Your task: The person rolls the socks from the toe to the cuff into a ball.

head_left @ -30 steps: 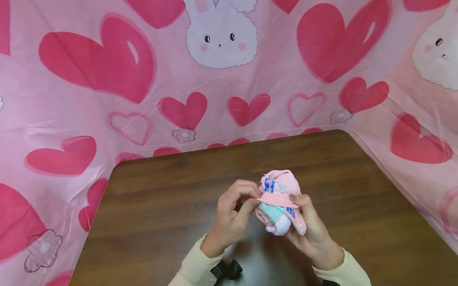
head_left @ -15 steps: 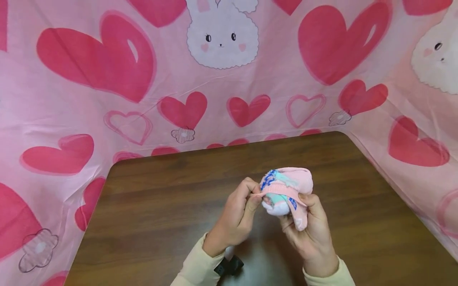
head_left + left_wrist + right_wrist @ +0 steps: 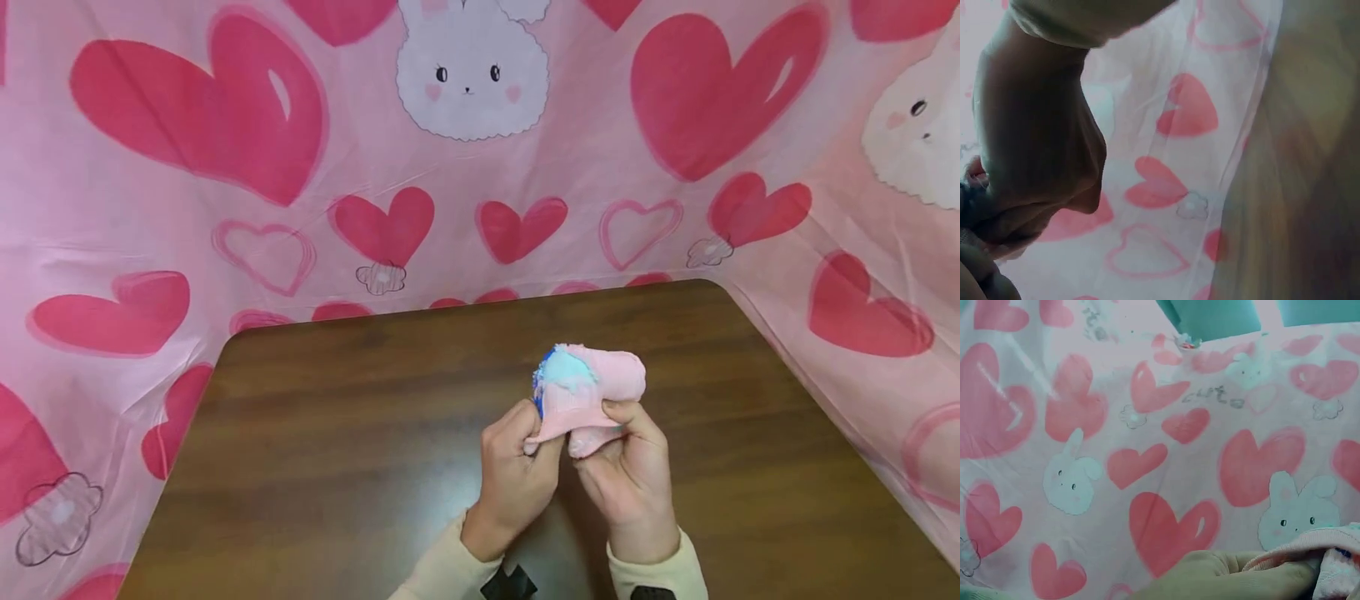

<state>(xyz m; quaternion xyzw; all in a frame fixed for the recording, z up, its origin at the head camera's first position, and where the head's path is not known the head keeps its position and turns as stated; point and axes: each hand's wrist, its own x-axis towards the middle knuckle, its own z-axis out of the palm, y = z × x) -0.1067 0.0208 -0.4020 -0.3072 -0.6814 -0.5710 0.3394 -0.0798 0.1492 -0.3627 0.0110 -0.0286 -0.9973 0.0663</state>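
Observation:
A bundle of pink socks (image 3: 618,377) is held above the table in the head view. Loose blue and light-blue threads show on its turned-out left part. My left hand (image 3: 517,479) pinches the lower left edge of the ribbed cuff (image 3: 573,422), fingers curled. On the other side my right hand (image 3: 633,483) grips the bundle, its thumb on top of the cuff. A pink and white end hangs between the hands. In the right wrist view, the cuff (image 3: 1300,542) lies over the fingers. Most of the bundle is hidden in the left wrist view behind my dark, curled hand (image 3: 1041,137).
The brown wooden table (image 3: 337,433) lies under both hands. A pink cloth (image 3: 450,167) printed with hearts and rabbits hangs behind it and along both sides. Black wrist gear (image 3: 510,583) sits at the left cuff of the cream sleeves.
My left hand has pulled the sock cuff down and toward me, so it covers the teal and white roll. The bundle has turned, and both hands have come closer together.

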